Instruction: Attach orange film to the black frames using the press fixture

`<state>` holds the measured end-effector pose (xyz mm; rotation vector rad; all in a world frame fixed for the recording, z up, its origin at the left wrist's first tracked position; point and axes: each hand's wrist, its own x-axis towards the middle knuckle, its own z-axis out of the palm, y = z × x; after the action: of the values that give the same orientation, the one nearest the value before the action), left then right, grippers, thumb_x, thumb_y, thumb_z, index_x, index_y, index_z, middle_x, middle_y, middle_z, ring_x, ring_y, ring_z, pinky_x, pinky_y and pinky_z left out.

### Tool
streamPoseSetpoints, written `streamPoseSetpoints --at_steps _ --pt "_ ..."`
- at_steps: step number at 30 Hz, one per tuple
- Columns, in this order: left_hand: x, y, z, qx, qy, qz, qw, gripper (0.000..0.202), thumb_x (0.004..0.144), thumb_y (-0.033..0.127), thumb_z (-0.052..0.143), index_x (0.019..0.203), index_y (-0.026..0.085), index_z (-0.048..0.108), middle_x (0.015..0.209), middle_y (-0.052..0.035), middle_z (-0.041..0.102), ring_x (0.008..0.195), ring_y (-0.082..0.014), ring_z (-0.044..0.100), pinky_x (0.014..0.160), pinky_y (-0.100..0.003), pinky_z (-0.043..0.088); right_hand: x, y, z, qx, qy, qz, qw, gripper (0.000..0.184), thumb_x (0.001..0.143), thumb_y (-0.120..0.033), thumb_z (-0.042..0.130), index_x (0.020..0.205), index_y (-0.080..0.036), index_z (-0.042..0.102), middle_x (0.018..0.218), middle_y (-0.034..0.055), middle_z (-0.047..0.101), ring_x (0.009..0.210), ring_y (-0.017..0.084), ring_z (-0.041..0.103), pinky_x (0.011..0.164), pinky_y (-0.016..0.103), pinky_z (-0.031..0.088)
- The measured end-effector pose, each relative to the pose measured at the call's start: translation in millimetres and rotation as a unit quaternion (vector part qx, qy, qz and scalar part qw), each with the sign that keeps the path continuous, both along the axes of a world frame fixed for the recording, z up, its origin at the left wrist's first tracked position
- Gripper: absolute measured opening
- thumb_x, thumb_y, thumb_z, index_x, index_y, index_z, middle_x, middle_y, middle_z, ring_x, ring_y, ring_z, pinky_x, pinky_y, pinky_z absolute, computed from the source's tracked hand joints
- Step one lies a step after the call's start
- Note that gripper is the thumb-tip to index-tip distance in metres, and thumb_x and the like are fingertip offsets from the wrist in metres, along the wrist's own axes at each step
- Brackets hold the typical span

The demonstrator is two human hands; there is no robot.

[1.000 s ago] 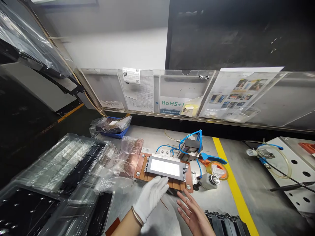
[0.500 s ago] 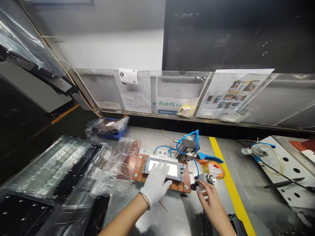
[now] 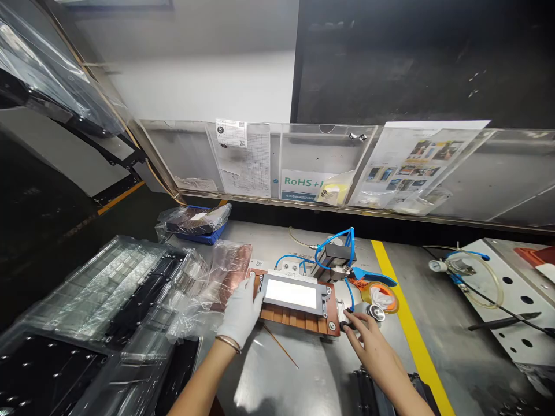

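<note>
A brown fixture (image 3: 289,315) lies on the bench with a black-framed panel showing a white lit face (image 3: 291,294) seated in it. My left hand (image 3: 240,312), in a white glove, rests against the fixture's left end with its fingers curled on the edge. My bare right hand (image 3: 368,342) reaches to the fixture's right end, fingertips pinched on a small black knob (image 3: 344,325) beside a silver-topped cylinder (image 3: 374,312).
Blue air hoses (image 3: 333,245) run to a black valve block behind the fixture. An orange tape roll (image 3: 378,296) sits right of it, by a yellow floor line (image 3: 405,321). Bagged black trays (image 3: 108,306) fill the left. A thin stick (image 3: 280,345) lies in front.
My left hand slid off the lit panel to the fixture's left end. My right hand moved up from the bench front to the knob at the right end.
</note>
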<state>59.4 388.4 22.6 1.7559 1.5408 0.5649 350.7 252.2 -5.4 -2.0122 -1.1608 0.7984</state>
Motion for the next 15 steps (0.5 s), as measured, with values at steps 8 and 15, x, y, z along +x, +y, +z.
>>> streamPoseSetpoints --at_steps 8,15 --pt "4.9 14.4 -22.3 -0.175 -0.094 0.027 0.98 0.037 0.081 0.038 0.059 0.111 0.015 0.057 0.097 -0.009 0.066 0.068 -0.0163 0.064 0.06 -0.028 0.055 -45.5 45.4 -26.8 -0.002 0.28 -0.106 0.954 0.056 0.067 -0.054 0.069 0.107 -0.014 0.067 0.084 0.0067 0.07 0.064 0.02 0.067 0.063 0.035 0.059" --pt "-14.4 -45.5 -21.1 -0.246 -0.158 0.064 0.954 0.048 0.084 0.042 0.058 0.122 0.015 0.045 0.107 -0.0126 0.062 0.064 -0.0136 0.063 0.051 -0.025 0.054 -61.9 -5.6 -20.2 -0.003 0.415 -0.185 0.891 0.07 0.044 -0.053 0.088 0.099 -0.014 0.07 0.086 0.0073 0.072 0.074 0.026 0.071 0.076 0.041 0.061"
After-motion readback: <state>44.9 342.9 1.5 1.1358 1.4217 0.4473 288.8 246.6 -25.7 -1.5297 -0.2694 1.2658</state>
